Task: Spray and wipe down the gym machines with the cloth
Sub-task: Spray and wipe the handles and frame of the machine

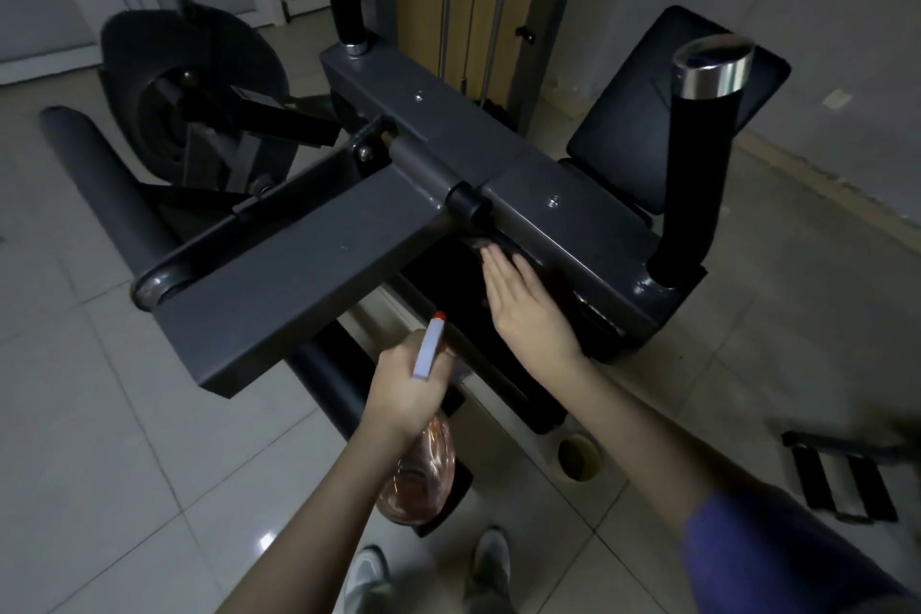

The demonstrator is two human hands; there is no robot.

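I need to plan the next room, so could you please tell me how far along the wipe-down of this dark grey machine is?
Nothing shows as finished; no surface looks visibly wet. In hand: the left hand grips the clear spray bottle with a white, red-tipped nozzle, and the right hand lies flat under the dark grey steel frame; the cloth is not clearly visible. The foam-covered chrome-capped handle and black seat pad look untouched.

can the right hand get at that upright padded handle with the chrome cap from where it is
Probably yes. The right hand lies flat low on the machine frame, and the padded handle rises just beyond it on the same side with nothing between them.
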